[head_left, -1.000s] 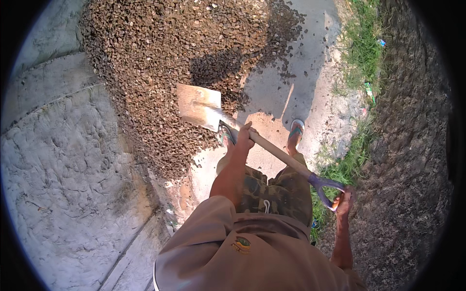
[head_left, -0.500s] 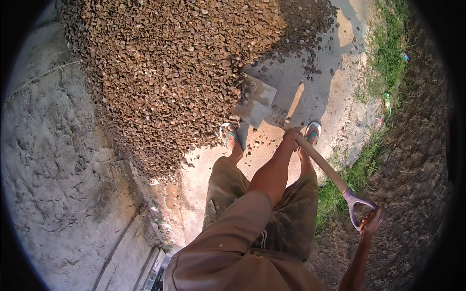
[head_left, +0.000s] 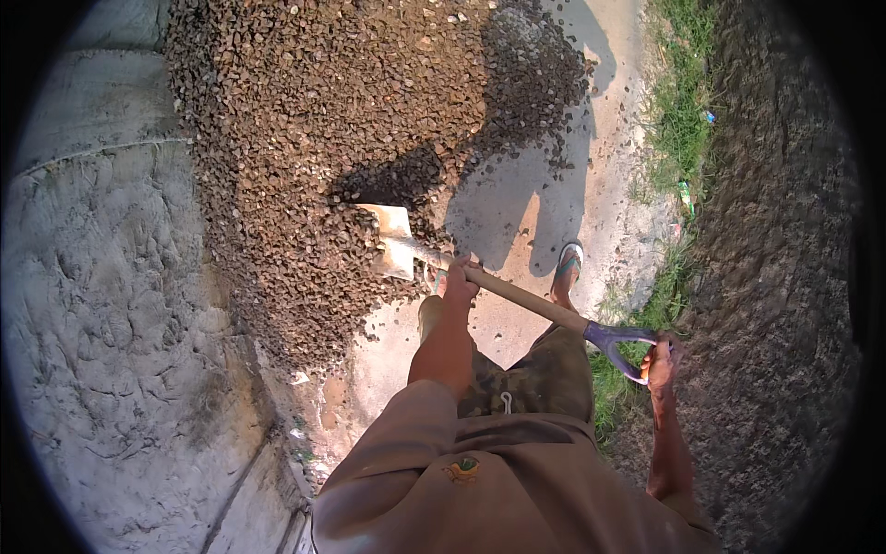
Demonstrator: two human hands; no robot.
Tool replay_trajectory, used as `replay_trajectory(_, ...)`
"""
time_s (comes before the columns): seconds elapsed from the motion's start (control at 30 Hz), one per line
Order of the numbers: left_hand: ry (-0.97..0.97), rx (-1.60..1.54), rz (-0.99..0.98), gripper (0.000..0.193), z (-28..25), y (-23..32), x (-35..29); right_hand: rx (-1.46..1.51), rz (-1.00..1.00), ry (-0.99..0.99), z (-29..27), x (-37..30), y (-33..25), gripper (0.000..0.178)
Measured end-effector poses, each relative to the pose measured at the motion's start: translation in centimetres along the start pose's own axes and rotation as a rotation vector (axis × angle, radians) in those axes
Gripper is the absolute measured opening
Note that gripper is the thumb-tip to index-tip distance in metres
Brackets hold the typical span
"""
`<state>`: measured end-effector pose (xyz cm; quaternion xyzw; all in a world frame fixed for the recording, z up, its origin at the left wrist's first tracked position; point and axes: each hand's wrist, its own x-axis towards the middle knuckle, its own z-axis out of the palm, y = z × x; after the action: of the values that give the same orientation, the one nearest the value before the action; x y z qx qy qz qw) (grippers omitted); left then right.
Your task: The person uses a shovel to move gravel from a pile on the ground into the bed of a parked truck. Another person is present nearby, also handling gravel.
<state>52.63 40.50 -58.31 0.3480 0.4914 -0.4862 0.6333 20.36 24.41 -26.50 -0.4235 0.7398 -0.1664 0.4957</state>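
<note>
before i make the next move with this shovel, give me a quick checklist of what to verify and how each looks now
1. Left-hand grip: ok, closed around the wooden shovel shaft, near the blade end.
2. Right-hand grip: ok, closed on the purple D-handle.
3. Shovel blade at the gravel pile: ok, its far edge meets the stones.
4. Left flip-flop well away from the blade: not ok, it sits close beside it.
5. Right flip-flop off the gravel: ok, on pale ground.
6. Blade depth under the stones: cannot tell.
</note>
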Motion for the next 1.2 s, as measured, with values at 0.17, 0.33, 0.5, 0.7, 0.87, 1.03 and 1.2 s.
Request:
replay_trajectory(0.17, 0.013, 0.006, 0.244, 0.022, -3.8, 18.4, -9.3, -0.002, -0.276, -0.406, 11.6, -6.3, -3.5, 0.024)
replay_trajectory(0.33, -0.479, -0.322, 0.447, 0.019, -6.0, 29.0, -23.8, -0.086, -1.004, -0.830, 15.2, -10.9, -9.5, 0.029)
replay_trajectory(0.5, -0.164, -0.070, 0.598, 0.013, 2.6, 26.5, -27.8, 0.086, -0.509, -0.903, 12.2, -5.3, -15.1, 0.030)
replay_trajectory(0.7, 0.326, 0.158, 0.511, 0.018, 16.9, 8.7, -15.7, 0.149, -0.252, -0.543, 1.9, 15.5, -14.2, 0.028)
replay_trajectory(0.87, 0.124, 0.197, 0.034, 0.013, 27.5, -16.3, -1.0, 0.064, 0.066, 0.003, -18.1, 24.3, -14.7, 0.033)
replay_trajectory(1.03, -0.005, 0.377, -0.237, 0.029, 35.8, -35.1, 7.1, -0.109, 0.139, 0.569, -27.9, 21.9, -17.2, 0.037)
replay_trajectory(1.2, -0.051, 0.204, -0.208, 0.025, 42.6, -28.8, 17.4, -0.096, 0.133, 0.645, -18.5, 28.1, -17.0, 0.038)
